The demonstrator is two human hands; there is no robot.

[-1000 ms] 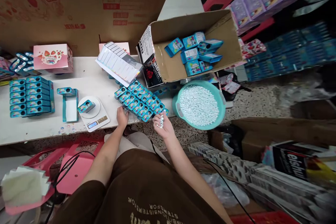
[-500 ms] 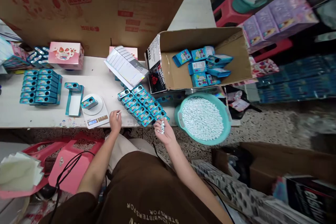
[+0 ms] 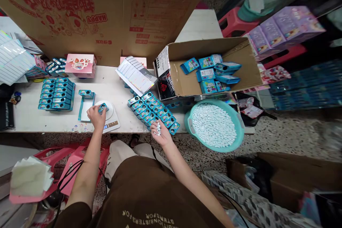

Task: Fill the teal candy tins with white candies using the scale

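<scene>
Where hands point(image 3: 96, 117) work (white table point(image 3: 117, 78)), terrazzo point(image 3: 267, 139) lies below.

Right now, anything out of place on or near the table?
The blue packs in the cardboard box lie jumbled at odd angles, unlike the tidy rows of tins on the table.

- A flattened cardboard carton point(image 3: 107, 17) printed in red with "HAPPY" stands upright behind the far edge of the white table point(image 3: 112, 82)
- A pink strawberry-printed box point(image 3: 80, 66) sits at that far edge
- A sheaf of printed labels point(image 3: 135, 75) leans across a second pink box point(image 3: 127, 60)
- An open cardboard box point(image 3: 213, 67) at the table's far right corner holds blue packets point(image 3: 207, 86)
- Purple boxes point(image 3: 283, 32) lie stacked beyond it, beside a red plastic stool point(image 3: 235, 21)
- White paper sheets point(image 3: 30, 176) rest on a pink plastic stool point(image 3: 72, 164) below the table's near left edge
</scene>
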